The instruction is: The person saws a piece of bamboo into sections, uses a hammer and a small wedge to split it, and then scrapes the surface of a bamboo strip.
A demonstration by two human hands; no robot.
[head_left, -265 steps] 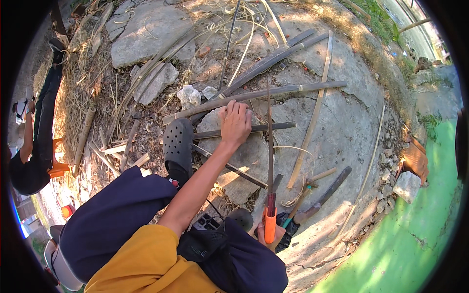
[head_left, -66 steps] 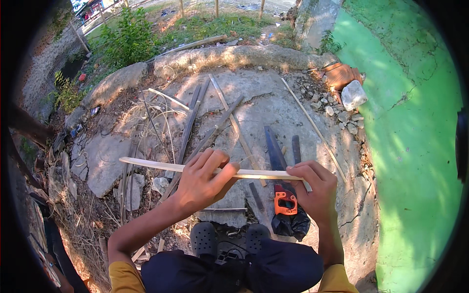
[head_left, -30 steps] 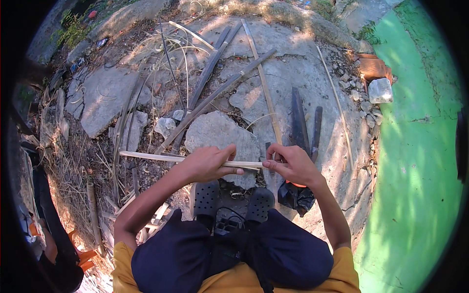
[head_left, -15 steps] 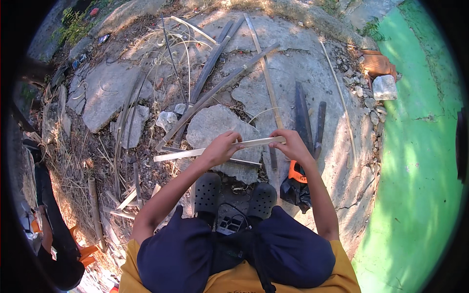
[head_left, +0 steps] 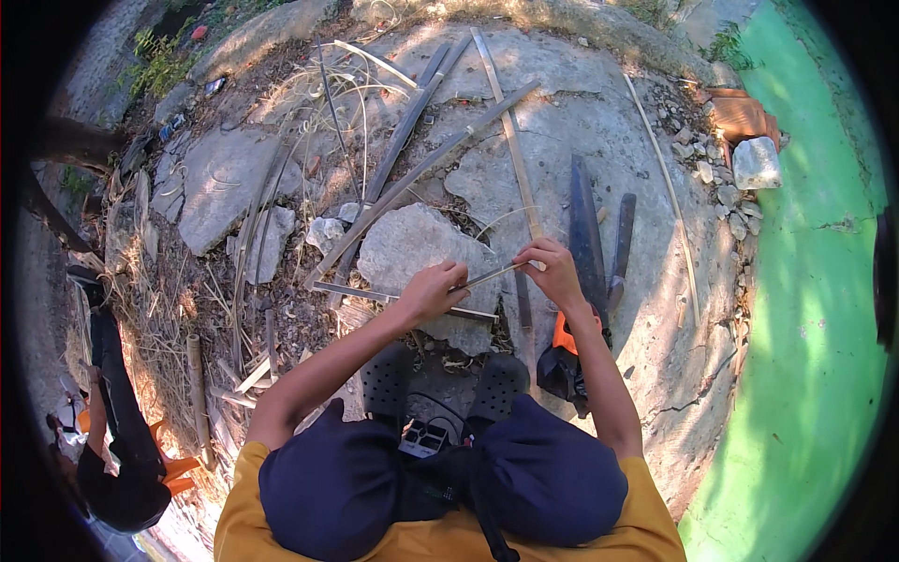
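My left hand [head_left: 435, 290] and my right hand [head_left: 552, 272] are raised in front of my knees, both with fingers closed on a narrow bamboo strip [head_left: 493, 275]. The strip shows a thin, dark edge between them; my left hand and forearm hide its other end. Beneath my left hand, a dark flat strip [head_left: 361, 293] lies on the ground across a broken concrete slab [head_left: 412, 245]. Beside my right forearm are a long, dark tapering blade [head_left: 585, 225] with an orange handle [head_left: 564, 332] and a shorter dark blade [head_left: 623, 239].
Longer split strips [head_left: 421, 183] lie crossed over the cracked concrete ahead, near curled pale shavings [head_left: 281, 89]. Rubble and an orange-brown block [head_left: 740, 114] border the green floor [head_left: 796, 309] at right. Another person [head_left: 122, 431] is at far left beside an orange seat [head_left: 176, 468].
The bamboo strip has turned from its pale broad face to a thin dark edge. Its pale end no longer shows left of my left hand. Both hands shifted slightly rightward.
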